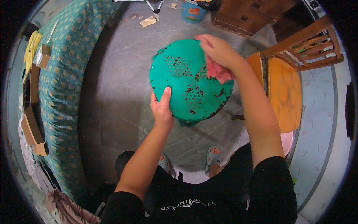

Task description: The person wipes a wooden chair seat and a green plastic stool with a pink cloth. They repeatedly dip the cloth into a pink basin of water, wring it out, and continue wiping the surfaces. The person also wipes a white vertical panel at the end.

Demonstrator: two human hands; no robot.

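A round green plastic stool (pixel 179 81) with clusters of holes in its seat and dark, worn patches is before me, above the tiled floor. My left hand (pixel 163 107) grips its lower left edge, thumb on top and fingers beneath. At the upper right edge my right hand (pixel 214 50), slightly blurred, holds a pink cloth (pixel 218 70) that lies against the seat's surface and hangs over its right side.
A wooden chair (pixel 284 95) stands close on the right, beside a wooden cabinet (pixel 237 16). A blue bucket (pixel 193 12) and a scrap of paper (pixel 148 21) are ahead. To the left, a patterned green cloth (pixel 67 56) bears open cardboard boxes (pixel 35 84).
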